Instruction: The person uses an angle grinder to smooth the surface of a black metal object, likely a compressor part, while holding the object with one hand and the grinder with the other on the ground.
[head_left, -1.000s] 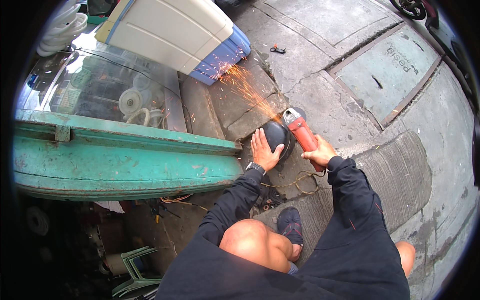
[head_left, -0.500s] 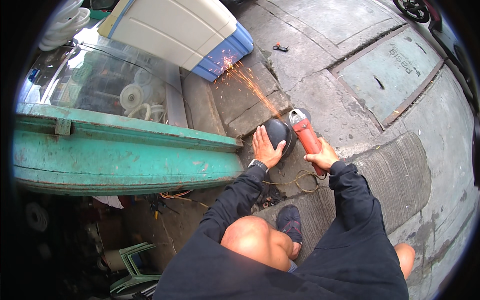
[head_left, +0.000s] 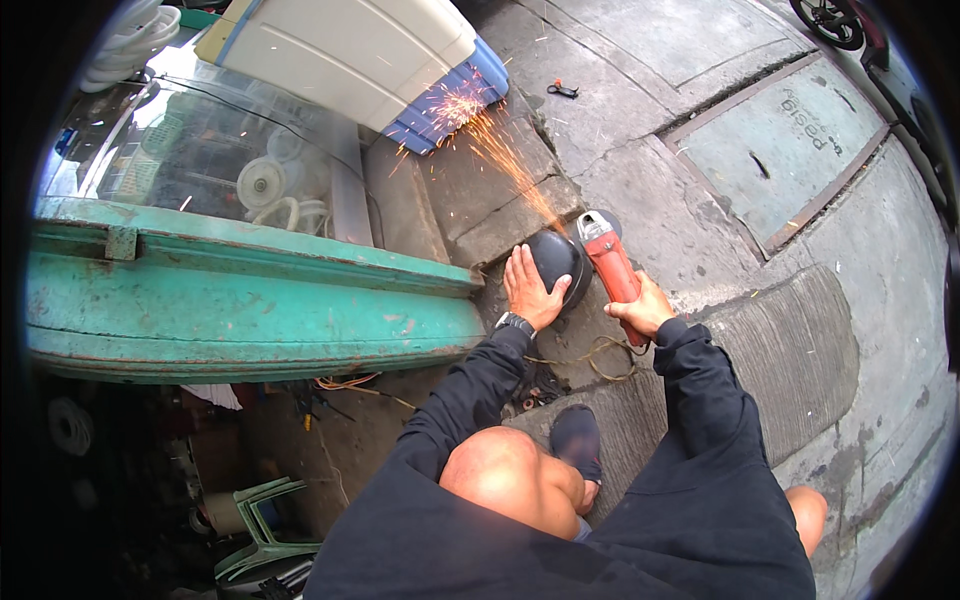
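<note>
My left hand (head_left: 533, 294) is spread over a black, smooth, rounded object (head_left: 553, 256), its thumb along the right side, holding it against the pavement. What kind of thing this is I cannot tell. In my right hand (head_left: 648, 310) is a red angle grinder (head_left: 614, 268), fingers wrapped round its body. The grinder's disc side meets the right edge of the black object, and the contact itself is mostly hidden. Orange sparks (head_left: 515, 180) stream away from there, up and to the left. A yellowish cord (head_left: 605, 372) trails near the grinder's rear end.
Sparks strike the blue base of a white storage box (head_left: 350, 60). At left stands a green metal-edged counter (head_left: 260, 320) with a glass top. A small black-and-orange tool (head_left: 562, 90) lies on the concrete. My foot (head_left: 576, 440) is close below the work; a wheel (head_left: 830, 22) shows far right.
The spark stream has grown wider and denser against the box. Both hands, the grinder and the black object stay nearly where they were.
</note>
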